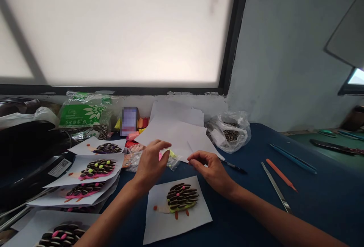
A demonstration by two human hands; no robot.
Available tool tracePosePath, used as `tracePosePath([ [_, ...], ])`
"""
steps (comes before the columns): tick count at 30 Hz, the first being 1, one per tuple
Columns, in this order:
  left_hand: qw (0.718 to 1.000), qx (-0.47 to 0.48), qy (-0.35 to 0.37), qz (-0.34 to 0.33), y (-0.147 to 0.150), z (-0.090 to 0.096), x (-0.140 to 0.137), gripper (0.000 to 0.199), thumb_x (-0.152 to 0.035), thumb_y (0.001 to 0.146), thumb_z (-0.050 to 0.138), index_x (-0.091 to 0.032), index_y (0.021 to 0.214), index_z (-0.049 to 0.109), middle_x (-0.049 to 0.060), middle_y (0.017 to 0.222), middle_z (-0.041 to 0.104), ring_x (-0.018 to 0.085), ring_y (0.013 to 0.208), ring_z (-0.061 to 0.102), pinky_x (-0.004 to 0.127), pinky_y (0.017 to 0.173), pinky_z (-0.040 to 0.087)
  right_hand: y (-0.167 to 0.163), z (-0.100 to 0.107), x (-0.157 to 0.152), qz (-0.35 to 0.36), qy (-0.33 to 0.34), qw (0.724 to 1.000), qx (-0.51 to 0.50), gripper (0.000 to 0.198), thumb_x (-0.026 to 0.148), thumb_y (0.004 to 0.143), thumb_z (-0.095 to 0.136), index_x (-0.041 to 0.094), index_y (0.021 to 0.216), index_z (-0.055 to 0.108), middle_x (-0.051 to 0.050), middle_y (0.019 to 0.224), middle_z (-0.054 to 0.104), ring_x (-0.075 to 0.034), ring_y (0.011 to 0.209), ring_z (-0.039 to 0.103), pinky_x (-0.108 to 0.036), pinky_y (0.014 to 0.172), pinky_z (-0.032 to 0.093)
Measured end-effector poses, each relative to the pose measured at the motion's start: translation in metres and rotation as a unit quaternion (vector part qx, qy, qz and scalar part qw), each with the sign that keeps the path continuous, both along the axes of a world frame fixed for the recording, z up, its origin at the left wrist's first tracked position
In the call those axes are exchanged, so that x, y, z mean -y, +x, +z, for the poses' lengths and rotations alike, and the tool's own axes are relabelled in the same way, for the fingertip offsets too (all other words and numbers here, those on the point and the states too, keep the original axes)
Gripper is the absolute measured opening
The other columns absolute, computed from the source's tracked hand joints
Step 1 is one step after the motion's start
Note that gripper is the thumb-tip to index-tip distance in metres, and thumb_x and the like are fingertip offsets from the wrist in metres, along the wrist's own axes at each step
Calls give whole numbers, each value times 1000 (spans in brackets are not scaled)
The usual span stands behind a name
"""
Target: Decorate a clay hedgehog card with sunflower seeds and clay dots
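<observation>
My left hand (152, 161) hovers left of centre, thumb and fingers apart, with nothing seen in it. To its right, my right hand (209, 169) is closed, thumb against fingertips; a faint thin line rises by the tips, and I cannot make out what they hold. Below both hands lies a white card (155, 232) bearing a hedgehog picture (182, 197): sunflower seeds for spines, a yellow-green edge, two pink dots, orange-brown feet and nose. Just behind the left hand are clear packets (173, 160) with pink and yellow clay-like pieces.
Similar seed-hedgehog cards (98, 169) are stacked at left. Behind are white paper sheets (176, 125), a green seed bag (82, 112) and a plastic bag of seeds (230, 133). At right lie blue tweezers (292, 158), an orange tool (281, 175), a metal tool (275, 187) and a pen (234, 166).
</observation>
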State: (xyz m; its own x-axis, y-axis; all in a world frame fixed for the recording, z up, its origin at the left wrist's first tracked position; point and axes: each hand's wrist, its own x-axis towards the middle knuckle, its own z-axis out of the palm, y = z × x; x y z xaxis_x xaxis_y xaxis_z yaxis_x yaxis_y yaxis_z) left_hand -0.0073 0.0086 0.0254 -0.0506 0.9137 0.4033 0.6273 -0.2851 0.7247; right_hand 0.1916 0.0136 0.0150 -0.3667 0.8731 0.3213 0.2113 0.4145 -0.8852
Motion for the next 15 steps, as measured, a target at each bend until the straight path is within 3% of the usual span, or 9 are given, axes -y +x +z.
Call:
tracePosePath([
  [2, 981, 92, -137, -99, 10, 8, 5, 27, -35, 84, 53, -17, 93, 70, 8, 86, 71, 23, 80, 63, 34, 73, 47, 1, 0, -1, -15, 53, 998, 5, 18, 29, 87, 56, 20, 87, 71, -6, 94, 65, -18, 85, 59, -30, 70, 46],
  [3, 962, 132, -187, -150, 14, 11, 8, 32, -42, 85, 54, -16, 94, 71, 8, 89, 72, 21, 79, 63, 31, 70, 47, 2, 0, -1, -21, 76, 997, 6, 18, 29, 88, 56, 21, 90, 72, -6, 102, 63, -20, 92, 59, -31, 73, 47],
  [5, 925, 199, -237, -219, 19, 14, 12, 40, -51, 84, 58, -15, 97, 71, 7, 92, 72, 18, 75, 63, 28, 66, 46, 2, 0, 0, -28, 103, 994, 9, 19, 29, 87, 58, 25, 100, 71, -6, 114, 59, -22, 104, 56, -33, 80, 47],
  [9, 880, 272, -257, -293, 20, 13, 16, 48, -54, 79, 66, -16, 107, 70, 6, 87, 71, 18, 77, 66, 27, 68, 47, 2, 2, 2, -36, 99, 994, 16, 34, 33, 86, 63, 27, 119, 61, -6, 120, 58, -21, 101, 57, -36, 83, 46],
  [15, 883, 284, -233, -293, 19, 13, 13, 31, -41, 73, 77, -12, 84, 74, 3, 67, 69, 14, 63, 63, 24, 62, 47, 0, 4, 2, 13, -60, 998, -31, 50, 42, 80, 70, 19, 121, 55, -8, 110, 63, -20, 93, 60, -36, 83, 49],
])
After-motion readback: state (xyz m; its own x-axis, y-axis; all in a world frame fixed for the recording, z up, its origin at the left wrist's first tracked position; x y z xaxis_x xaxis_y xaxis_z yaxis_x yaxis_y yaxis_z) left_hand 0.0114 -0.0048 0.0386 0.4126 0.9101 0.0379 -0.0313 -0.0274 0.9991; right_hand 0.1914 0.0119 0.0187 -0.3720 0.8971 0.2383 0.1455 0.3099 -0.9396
